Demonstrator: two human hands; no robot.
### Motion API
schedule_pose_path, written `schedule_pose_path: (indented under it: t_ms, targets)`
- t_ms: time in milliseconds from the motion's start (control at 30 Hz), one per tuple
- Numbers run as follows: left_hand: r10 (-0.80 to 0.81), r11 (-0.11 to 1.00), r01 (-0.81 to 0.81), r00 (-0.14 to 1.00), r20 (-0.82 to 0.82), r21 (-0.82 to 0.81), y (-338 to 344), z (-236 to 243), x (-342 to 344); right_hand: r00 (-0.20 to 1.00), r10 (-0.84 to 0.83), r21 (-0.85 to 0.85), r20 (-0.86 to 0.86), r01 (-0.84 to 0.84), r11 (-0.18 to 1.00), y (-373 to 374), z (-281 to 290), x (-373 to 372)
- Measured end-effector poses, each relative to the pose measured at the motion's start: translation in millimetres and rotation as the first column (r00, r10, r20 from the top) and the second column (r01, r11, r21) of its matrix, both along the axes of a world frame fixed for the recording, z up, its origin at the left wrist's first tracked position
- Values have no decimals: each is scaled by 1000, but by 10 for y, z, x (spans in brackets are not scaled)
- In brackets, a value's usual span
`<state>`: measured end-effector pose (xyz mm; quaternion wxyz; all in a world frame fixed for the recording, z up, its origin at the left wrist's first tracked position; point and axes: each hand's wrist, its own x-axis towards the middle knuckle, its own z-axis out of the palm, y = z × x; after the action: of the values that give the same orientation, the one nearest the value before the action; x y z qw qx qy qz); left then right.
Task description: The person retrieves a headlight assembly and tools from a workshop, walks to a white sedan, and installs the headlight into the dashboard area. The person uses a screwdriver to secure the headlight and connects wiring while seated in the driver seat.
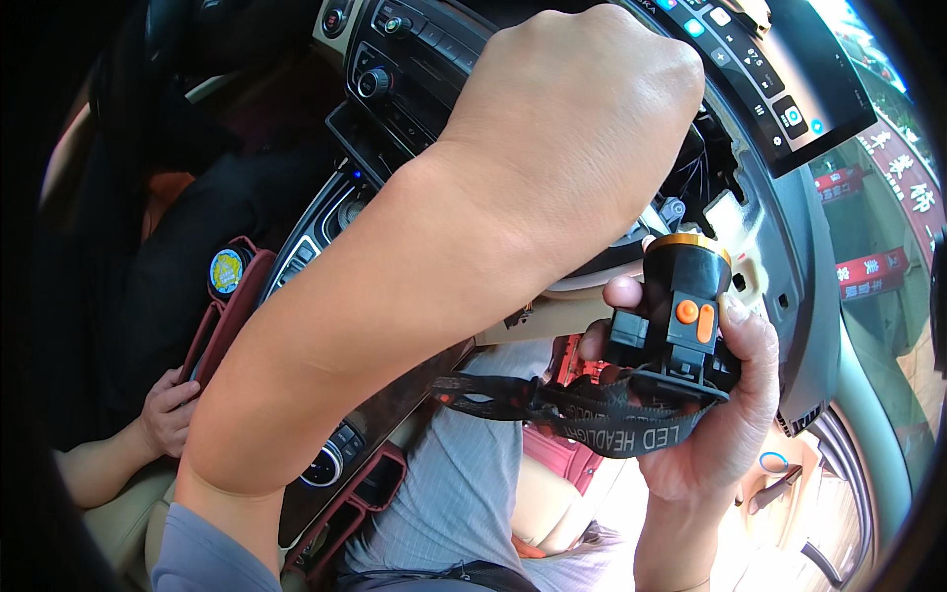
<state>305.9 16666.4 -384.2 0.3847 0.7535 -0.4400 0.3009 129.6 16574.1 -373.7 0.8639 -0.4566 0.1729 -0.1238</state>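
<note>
The right hand (732,424) pinches a headlamp (683,321), long axis toward twelve o'clock; the left hand (602,84) lies at eleven from it. Left fingers hidden; grip cannot be told.

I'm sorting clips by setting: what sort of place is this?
Most likely the front of a car's interior: there is a wide lit display, a dashboard with an open cavity, and a round control knob on the centre panel.
</note>
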Motion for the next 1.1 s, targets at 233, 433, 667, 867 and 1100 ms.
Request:
schedule_pose_path:
  t_ms: [233, 433, 667, 867, 1100]
  targets:
    - [-30, 1000, 30, 999, -16, 1, 56, 99, -35, 998, -30, -39, -51, 28, 999, -46, -54, -57]
    - [238, 971, -231, 941, 241, -57, -43, 3, -139, 998, -9, -91, -66, 3, 996, -83, -84, -98]
    - [202, 979, -186, 918, 341, -81, -183, -150, -47, 998, -15, -81, -68, 9, 997, -115, -64, -158]
    - [242, 970, -231, 868, 434, -79, -240, -127, -97, 998, 16, -43, -60, -19, 999, -112, -40, -151]
    - [31, 975, -86, 965, 259, 204, -132, 189, -140, 998, 54, -40, -20, -55, 998, -121, -12, -218]
